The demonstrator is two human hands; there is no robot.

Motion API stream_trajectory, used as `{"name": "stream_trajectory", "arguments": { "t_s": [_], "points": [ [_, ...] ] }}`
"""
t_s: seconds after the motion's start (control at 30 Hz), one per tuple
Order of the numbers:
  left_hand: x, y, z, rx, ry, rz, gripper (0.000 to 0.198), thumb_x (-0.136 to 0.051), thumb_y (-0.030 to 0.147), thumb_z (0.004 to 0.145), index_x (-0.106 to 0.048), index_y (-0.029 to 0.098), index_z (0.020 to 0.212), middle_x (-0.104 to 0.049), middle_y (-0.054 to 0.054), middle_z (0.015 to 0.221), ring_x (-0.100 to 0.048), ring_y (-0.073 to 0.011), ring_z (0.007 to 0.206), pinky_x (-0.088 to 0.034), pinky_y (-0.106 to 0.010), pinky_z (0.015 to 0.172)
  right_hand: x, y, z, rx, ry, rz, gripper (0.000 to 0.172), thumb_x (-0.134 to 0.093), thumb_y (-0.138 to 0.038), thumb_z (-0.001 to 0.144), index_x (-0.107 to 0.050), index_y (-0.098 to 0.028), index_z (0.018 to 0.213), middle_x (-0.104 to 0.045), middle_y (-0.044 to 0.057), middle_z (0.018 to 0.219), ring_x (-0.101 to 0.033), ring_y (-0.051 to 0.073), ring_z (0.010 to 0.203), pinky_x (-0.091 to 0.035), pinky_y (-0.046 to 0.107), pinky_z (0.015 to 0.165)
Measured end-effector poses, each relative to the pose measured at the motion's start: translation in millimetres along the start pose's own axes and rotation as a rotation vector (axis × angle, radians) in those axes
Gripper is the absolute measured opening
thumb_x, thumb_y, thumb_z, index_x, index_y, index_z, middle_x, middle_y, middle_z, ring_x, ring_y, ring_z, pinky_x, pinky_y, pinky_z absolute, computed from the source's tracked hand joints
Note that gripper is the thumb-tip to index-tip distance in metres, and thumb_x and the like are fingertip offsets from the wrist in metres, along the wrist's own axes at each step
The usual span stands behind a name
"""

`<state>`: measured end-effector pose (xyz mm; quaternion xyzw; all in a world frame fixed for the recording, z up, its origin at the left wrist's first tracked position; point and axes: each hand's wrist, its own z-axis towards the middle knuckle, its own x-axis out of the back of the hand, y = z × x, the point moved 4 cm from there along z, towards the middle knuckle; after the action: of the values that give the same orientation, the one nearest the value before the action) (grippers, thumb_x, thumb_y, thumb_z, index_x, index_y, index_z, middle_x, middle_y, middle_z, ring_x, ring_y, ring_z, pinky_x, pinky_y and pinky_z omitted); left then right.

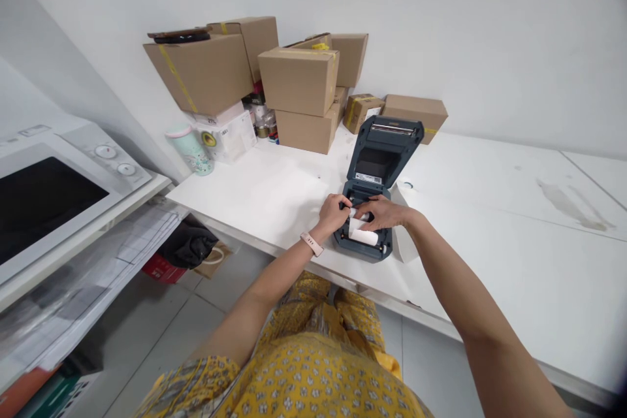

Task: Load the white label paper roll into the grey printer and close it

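Observation:
A dark grey label printer (362,252) stands on the white table with its lid (386,144) raised. Inside it lies a white label roll (356,211), and a strip of its paper hangs over the front part. My left hand (334,211) is at the printer's left inner side, fingers curled in at the roll's left end; what they pinch, if anything, is hidden. From the right, my right hand (379,212) reaches in with its fingers bent over the roll, gripping it. Part of the roll is covered by my fingers.
Cardboard boxes (298,81) are stacked along the wall, with a mint-green tumbler (191,151) at their left. A white microwave (63,176) sits on a shelf to the left. The table's front edge (431,321) runs close to my body.

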<state>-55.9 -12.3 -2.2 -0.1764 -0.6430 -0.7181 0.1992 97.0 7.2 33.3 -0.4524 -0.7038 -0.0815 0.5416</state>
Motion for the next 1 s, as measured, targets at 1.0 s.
{"name": "stream_trajectory", "arguments": {
  "t_s": [1.0],
  "points": [
    [-8.4,-12,-45,-0.088,-0.203,-0.465,0.075,-0.083,0.025,0.066,-0.055,0.022,0.136,-0.048,-0.011,0.145,-0.041,-0.0311,0.138,-0.029,-0.046,0.119,-30,-12,-28,0.006,0.34,-0.085,0.08,-0.055,-0.077,0.077,-0.064,-0.02,0.131,-0.045,0.017,0.153,-0.04,0.035,0.143,-0.006,0.059,0.123]
  ]
}}
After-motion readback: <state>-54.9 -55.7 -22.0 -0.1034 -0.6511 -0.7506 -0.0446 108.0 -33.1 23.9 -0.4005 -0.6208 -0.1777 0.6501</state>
